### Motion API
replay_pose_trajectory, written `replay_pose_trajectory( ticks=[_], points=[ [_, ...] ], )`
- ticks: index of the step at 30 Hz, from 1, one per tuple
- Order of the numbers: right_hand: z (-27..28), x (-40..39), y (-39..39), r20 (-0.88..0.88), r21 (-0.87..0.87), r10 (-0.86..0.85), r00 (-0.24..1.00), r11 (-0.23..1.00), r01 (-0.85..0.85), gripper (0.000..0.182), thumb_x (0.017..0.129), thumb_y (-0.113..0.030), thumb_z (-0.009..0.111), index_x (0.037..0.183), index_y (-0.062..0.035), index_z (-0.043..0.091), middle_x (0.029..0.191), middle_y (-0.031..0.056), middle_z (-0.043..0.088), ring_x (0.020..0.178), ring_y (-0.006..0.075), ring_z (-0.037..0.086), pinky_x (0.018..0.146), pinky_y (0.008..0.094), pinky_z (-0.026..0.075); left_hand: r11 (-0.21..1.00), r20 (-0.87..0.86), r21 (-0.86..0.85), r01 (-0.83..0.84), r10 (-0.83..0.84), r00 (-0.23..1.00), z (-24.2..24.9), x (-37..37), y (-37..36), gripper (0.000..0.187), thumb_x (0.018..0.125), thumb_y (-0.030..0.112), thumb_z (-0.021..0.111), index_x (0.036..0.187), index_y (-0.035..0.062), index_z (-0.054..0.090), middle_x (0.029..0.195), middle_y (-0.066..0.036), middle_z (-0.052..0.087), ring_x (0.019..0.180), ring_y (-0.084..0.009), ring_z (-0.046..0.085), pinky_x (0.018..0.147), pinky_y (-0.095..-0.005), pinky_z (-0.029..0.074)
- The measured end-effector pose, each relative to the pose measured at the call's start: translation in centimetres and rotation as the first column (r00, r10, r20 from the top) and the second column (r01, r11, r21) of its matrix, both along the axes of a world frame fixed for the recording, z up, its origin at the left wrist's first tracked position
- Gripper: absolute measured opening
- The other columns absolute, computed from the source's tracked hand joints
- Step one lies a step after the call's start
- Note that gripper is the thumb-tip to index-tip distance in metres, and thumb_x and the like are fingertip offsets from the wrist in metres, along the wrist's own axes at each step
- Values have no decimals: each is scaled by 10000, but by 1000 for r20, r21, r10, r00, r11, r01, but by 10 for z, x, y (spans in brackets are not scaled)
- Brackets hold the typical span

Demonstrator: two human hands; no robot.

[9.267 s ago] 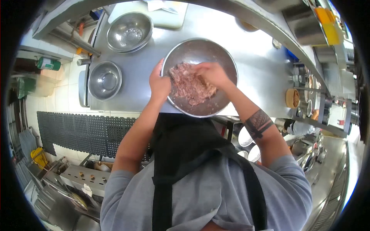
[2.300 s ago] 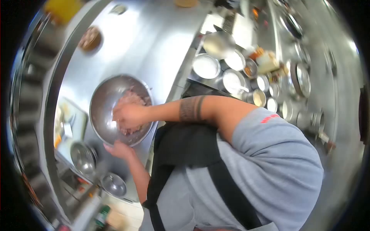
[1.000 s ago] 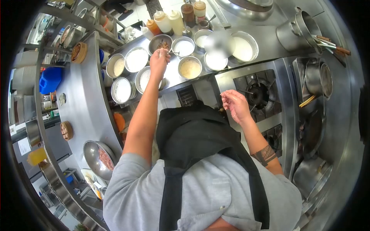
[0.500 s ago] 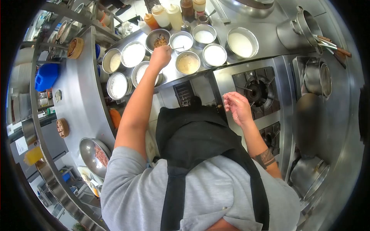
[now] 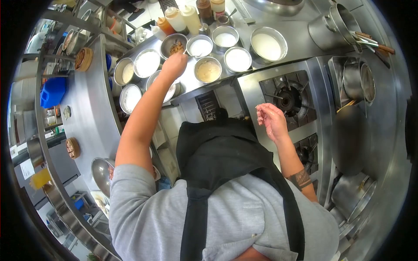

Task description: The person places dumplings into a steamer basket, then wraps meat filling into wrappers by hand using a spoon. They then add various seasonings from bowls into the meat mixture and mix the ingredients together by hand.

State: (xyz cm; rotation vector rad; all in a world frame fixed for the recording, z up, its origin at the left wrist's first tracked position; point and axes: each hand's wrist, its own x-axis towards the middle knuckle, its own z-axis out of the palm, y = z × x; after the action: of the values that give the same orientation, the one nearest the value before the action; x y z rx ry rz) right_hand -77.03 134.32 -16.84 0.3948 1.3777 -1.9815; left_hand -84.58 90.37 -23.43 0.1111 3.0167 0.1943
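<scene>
My left hand (image 5: 175, 66) is closed at the near edge of a steel bowl (image 5: 168, 40) of brown chunks. A thin metal utensil, likely a spoon (image 5: 185, 51), shows beside its fingers, mostly hidden. Just right of the bowl is a steel tub (image 5: 200, 45) of white powder. Closer to me is a tub (image 5: 207, 69) of pale tan contents. My right hand (image 5: 272, 121) hovers by the front of the stove, its fingers loosely bent and apart, with bits of residue on them. It holds nothing I can see.
More tubs of white contents (image 5: 237, 59) line the counter, with squeeze bottles (image 5: 190, 19) behind. A gas burner (image 5: 289, 98) lies to my right, near pots (image 5: 328, 32) with utensils. On the left are a steel counter (image 5: 89, 117), a mixing bowl (image 5: 102, 174) and bamboo steamers (image 5: 73, 148).
My left hand has drawn slightly left and toward me, and the utensil no longer reaches over the white powder tub. The whole view has shifted a little. My right hand stays much the same.
</scene>
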Motion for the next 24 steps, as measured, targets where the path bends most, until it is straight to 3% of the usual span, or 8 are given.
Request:
replay_pose_trajectory(
  ticks=[4, 7, 10, 12, 16, 18, 22, 24],
  points=[
    [-1, -3, 0, -6, 0, 19, 1000, 1000, -19, 196, 1033, -186, 631, 1036, -3, 702, 851, 24, 645, 711, 97, 578, 620, 241, 470, 1000, -16, 0, -24, 24, 1000, -5, 0, -1, 177, 881, 50, 550, 891, -44, 700, 1022, -262, 695, 978, -433, 677, 847, -505, 569],
    [-4, -4, 1, -10, -9, 20, 1000, 1000, -20, 195, 1033, -186, 633, 1040, -3, 703, 853, 24, 647, 714, 96, 580, 622, 239, 471, 995, -149, -13, -103, 100, 984, 1, 1, 3, 160, 868, 39, 557, 877, -35, 699, 1056, -218, 671, 1005, -398, 638, 865, -478, 563],
    [-3, -6, 0, -9, -18, 24, 1000, 1000, -24, 194, 1033, -184, 634, 1041, -3, 703, 856, 25, 649, 715, 96, 581, 624, 238, 472, 997, -300, 17, -74, 75, 951, 10, 2, 8, 125, 834, 18, 581, 860, -25, 695, 1050, -184, 647, 1005, -363, 613, 871, -453, 552],
    [-3, -8, -1, -15, -18, 28, 1000, 999, -28, 195, 1033, -186, 635, 1042, -4, 703, 857, 24, 649, 714, 96, 581, 625, 238, 471, 998, -415, 12, 55, -45, 909, 17, 5, 14, 97, 805, -3, 597, 846, -19, 683, 1031, -172, 636, 997, -355, 611, 872, -443, 543],
    [1, -12, -1, -36, -6, 32, 999, 999, -32, 195, 1034, -187, 632, 1041, -6, 704, 857, 23, 649, 710, 96, 580, 628, 236, 471, 994, -455, -28, 102, -104, 884, 21, 14, 20, 86, 790, -18, 602, 840, -14, 672, 1002, -168, 619, 989, -352, 610, 853, -449, 539],
    [3, -14, -1, -35, -4, 25, 999, 1000, -25, 196, 1034, -186, 629, 1039, -6, 705, 858, 24, 651, 710, 97, 581, 627, 236, 470, 999, -541, 46, -14, 37, 840, 33, 18, 27, 71, 787, -12, 608, 834, -18, 660, 961, -163, 602, 975, -351, 607, 831, -450, 535],
    [0, -18, 1, -38, -28, 13, 999, 1000, -14, 197, 1033, -184, 623, 1036, -5, 707, 862, 27, 655, 711, 99, 584, 630, 237, 471, 986, -515, 166, -26, 109, 850, 35, 39, 44, 76, 775, -14, 612, 833, -20, 660, 960, -174, 604, 969, -362, 600, 823, -454, 527],
    [1, -19, -1, -37, -28, 17, 999, 999, -18, 198, 1032, -184, 624, 1038, -5, 708, 863, 27, 656, 712, 100, 585, 633, 239, 472, 988, -395, 155, -28, 88, 914, 16, 49, 49, 87, 765, -19, 608, 834, -25, 661, 972, -189, 615, 973, -379, 596, 837, -461, 527]
  ],
)
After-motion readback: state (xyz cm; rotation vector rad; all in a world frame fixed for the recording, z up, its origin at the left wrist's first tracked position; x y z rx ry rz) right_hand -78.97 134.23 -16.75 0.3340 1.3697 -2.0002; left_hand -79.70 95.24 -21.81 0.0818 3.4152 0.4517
